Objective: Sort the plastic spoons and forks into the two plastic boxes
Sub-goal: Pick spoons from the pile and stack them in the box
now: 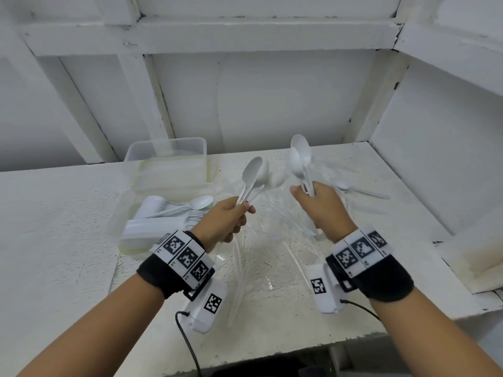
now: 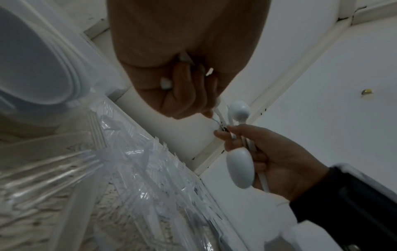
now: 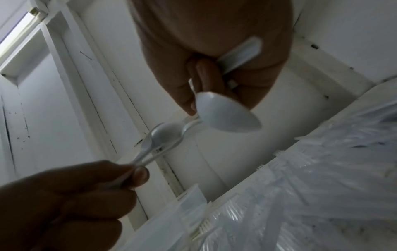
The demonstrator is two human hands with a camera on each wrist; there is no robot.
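Head view shows white painted walls [image 1: 272, 99] braced with white beams [image 1: 212, 36] closing in the back and right side of a white, speckled surface [image 1: 54, 227]. Toward the surface's back left corner stands an empty clear plastic box [image 1: 166, 151]; just in front of it, along the left part of the surface, a second plastic box [image 1: 152, 221] holds a packed stack of white spoons [image 1: 187, 210], with one spoon lying across the top. A loose heap of clear plastic forks [image 1: 261, 240] spreads over the middle of the surface, reaching toward its front edge, and a few pieces of cutlery [image 1: 362, 190] lie near the back right corner. Above the heap, the left hand [image 1: 226, 221] grips a small bunch of white spoons [image 1: 253, 175] by their handles, bowls pointing up and away. The right hand [image 1: 321, 208], near it but apart, is closed around another bunch of spoons [image 1: 300, 156] held upright. Both wrists wear black bands with checkered markers [image 1: 185, 257].
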